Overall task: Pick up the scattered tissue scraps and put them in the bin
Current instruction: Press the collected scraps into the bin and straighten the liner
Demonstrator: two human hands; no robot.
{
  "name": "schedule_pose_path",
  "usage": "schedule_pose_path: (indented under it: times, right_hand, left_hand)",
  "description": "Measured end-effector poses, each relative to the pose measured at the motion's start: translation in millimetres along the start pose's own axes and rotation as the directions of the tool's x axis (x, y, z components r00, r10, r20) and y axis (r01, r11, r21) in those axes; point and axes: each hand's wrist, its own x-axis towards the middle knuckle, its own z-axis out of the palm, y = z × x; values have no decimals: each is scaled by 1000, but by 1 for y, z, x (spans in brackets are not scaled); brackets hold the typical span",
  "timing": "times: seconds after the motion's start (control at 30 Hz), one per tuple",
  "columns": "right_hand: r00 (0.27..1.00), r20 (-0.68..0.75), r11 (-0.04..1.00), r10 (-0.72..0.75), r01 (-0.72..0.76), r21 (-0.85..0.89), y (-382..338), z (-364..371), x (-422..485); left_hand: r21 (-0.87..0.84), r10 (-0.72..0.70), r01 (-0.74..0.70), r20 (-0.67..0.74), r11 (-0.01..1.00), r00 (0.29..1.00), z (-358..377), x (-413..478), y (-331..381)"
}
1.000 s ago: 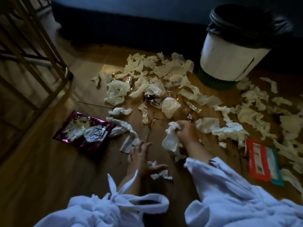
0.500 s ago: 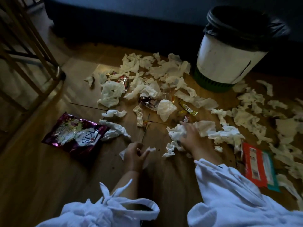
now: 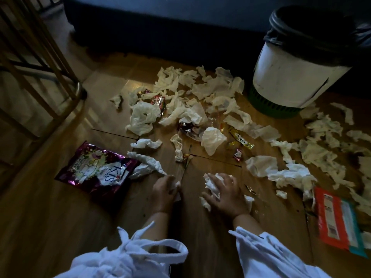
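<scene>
Several white tissue scraps (image 3: 200, 93) lie scattered over the wooden floor (image 3: 50, 213), from the centre out to the right edge. The white bin (image 3: 291, 77) with a black liner and a green base stands at the upper right. My left hand (image 3: 163, 194) is closed around a small tissue scrap (image 3: 177, 184) low at the centre. My right hand (image 3: 226, 194) presses down with curled fingers on a crumpled bunch of tissue (image 3: 212, 184) against the floor. White sleeves cover both forearms.
A purple candy bag (image 3: 96, 169) lies left of my hands, an orange and teal packet (image 3: 339, 221) at the right. Small candy wrappers (image 3: 241, 138) sit among the scraps. A wooden chair frame (image 3: 40, 63) stands at the left, dark furniture (image 3: 160, 23) behind.
My left hand moved forward and closed on a small scrap. My right hand came down onto the floor with its bunch of tissue and gathered more under it.
</scene>
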Motion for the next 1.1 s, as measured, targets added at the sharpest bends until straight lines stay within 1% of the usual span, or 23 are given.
schedule_pose_path:
  times: [0.07,0.1,0.13,0.2,0.27,0.33,0.43,0.47,0.53,0.57,0.6,0.63,0.67,0.7,0.73,0.77,0.8,0.83,0.9,0.93,1.0,1.07,1.1]
  right_hand:
    - [996,73,997,-53,57,-58,0,5,-4]
    - [995,88,996,-54,60,-69,1,8,-5]
    - [996,68,995,-53,58,-84,1,12,-6]
    - [995,-37,987,-93,88,-134,-3,17,-6]
    - [986,-94,981,-138,123,-149,-4,22,-4]
    - [970,-143,972,-195,172,-161,-3,24,-1]
    - [948,-168,956,-269,243,-163,-5,20,8]
    - [948,-163,958,-273,252,-138,-8,19,12]
    - [965,-166,979,-204,201,-35,-18,12,21]
    - [978,-179,990,-108,122,68,-24,9,28]
    - [974,-226,979,7,39,200,-31,6,36]
    - [958,-257,935,125,-27,354,-40,0,44]
    - [935,-260,850,242,-74,522,-50,-7,52]
    - [908,-253,729,335,-80,680,-60,-15,62]
    - [891,-214,623,401,-94,776,-68,-24,73]
    - [882,-170,587,440,-138,798,-75,-34,84]
    - [881,-126,604,455,-202,771,-80,-47,95]
    - [895,-85,635,438,-241,734,-85,-63,103]
    - [941,5,676,337,-246,695,-94,-104,116]
    - [957,54,713,286,-250,655,-99,-127,119]
    - [964,144,828,222,-264,495,-104,-170,121]
    - [963,176,915,204,-252,316,-98,-206,120]
    - [965,185,940,184,-228,252,-95,-221,120]
  left_hand:
    - [-42,-62,59,-55,997,997,-7,16,14]
    - [-6,-110,109,-70,994,992,-10,27,17]
    - [74,-158,162,-55,984,986,-14,37,18]
    - [267,-224,202,52,942,973,-22,54,20]
    - [431,-209,129,143,893,967,-27,60,19]
    - [515,-130,16,186,857,974,-24,56,15]
    - [516,-64,-55,211,855,975,-14,33,10]
    - [512,-53,-67,218,856,975,-11,27,7]
    - [495,-31,-101,251,863,968,-8,22,3]
    - [456,-23,-104,265,884,964,-7,23,2]
    - [368,-13,-80,244,926,970,-5,25,2]
    - [245,-14,-31,183,969,983,-5,29,6]
    - [109,-39,28,96,994,995,-5,34,11]
    - [-3,-93,93,16,996,996,-9,41,18]
    - [-85,-160,156,-42,984,986,-13,51,25]
    - [-157,-217,203,-76,967,973,-19,61,32]
    - [-239,-263,237,-84,942,961,-23,73,39]
    - [-325,-298,256,-86,910,951,-28,84,48]
    - [-451,-366,296,-74,842,928,-36,102,68]
    - [-486,-400,332,-40,808,916,-41,108,80]
    - [-486,-407,390,75,782,910,-50,110,103]
    - [-477,-381,406,153,779,912,-56,108,119]
    - [-500,-372,409,178,763,911,-58,107,123]
